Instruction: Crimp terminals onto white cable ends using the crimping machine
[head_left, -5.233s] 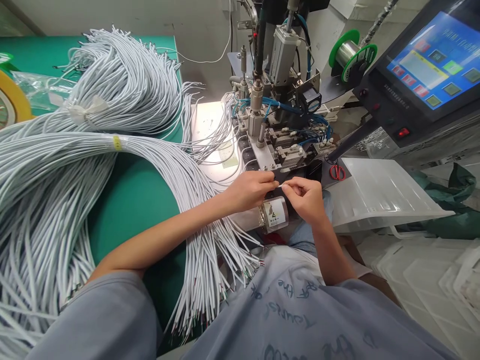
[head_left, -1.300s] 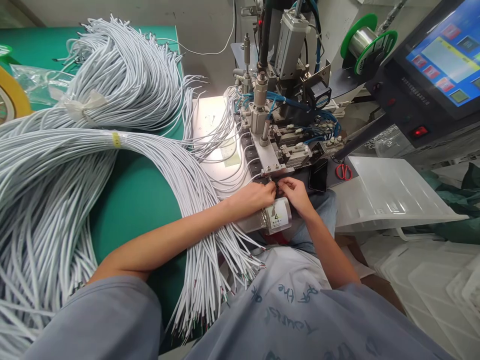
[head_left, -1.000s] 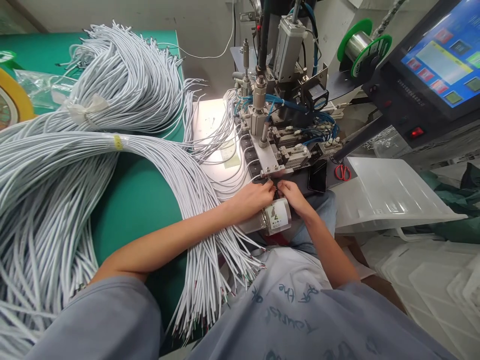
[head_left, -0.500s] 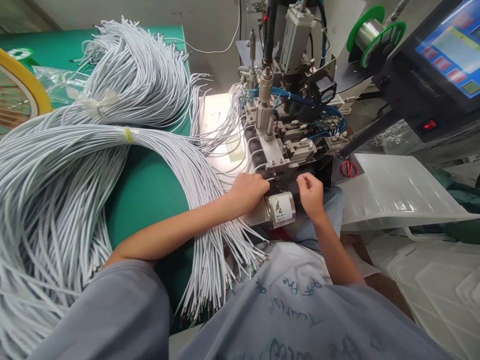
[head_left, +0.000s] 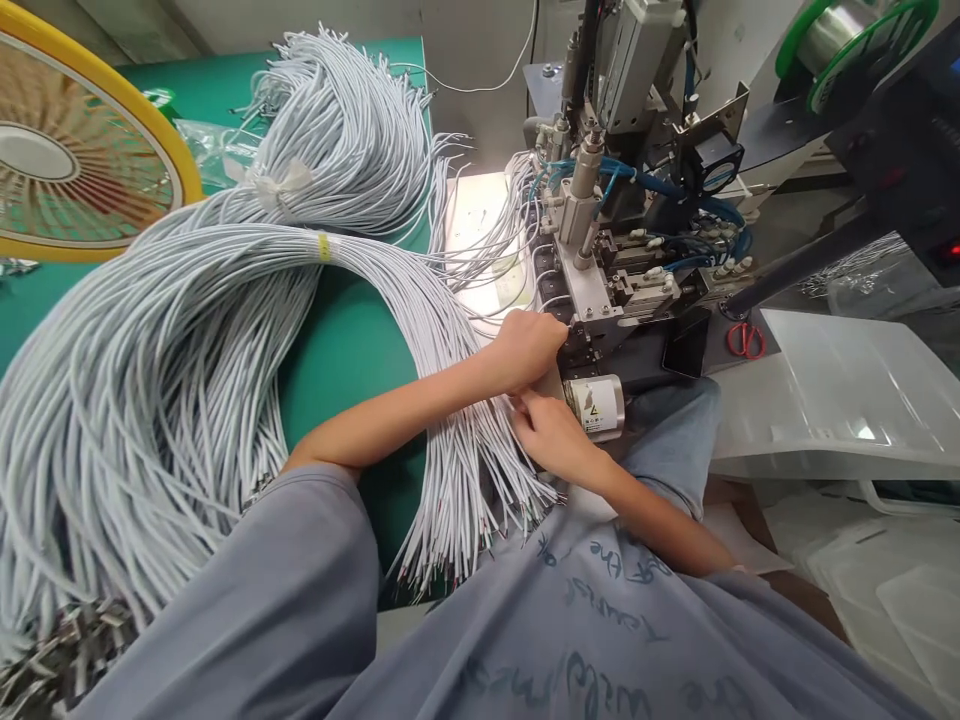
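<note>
My left hand (head_left: pixel 529 350) is closed in a fist at the front edge of the bench machine (head_left: pixel 585 270); what its fingers hold is hidden from above. Just below it, my right hand (head_left: pixel 559 435) has its fingers curled at the side of the white cable bundle (head_left: pixel 450 400), and I cannot make out what is between them. The bundle's loose ends fan out toward my lap, with a yellow band (head_left: pixel 324 246) around it further back. Thin white cables loop into the machine's left side. A labelled metal can (head_left: pixel 598 405) stands to the right of my right hand.
A yellow fan (head_left: pixel 184 165) is at the left on the green table (head_left: pixel 345 330). Another tied cable bundle (head_left: pixel 337 130) lies behind. Red scissors (head_left: pixel 745 341) rest right of the machine, near a translucent plastic sheet (head_left: pixel 847 390). A green-rimmed wire spool (head_left: pixel 832 40) hangs above.
My right hand has moved left, from in front of the machine to the cable bundle beneath my left hand. My left hand stays at the machine's edge. The view has swung left.
</note>
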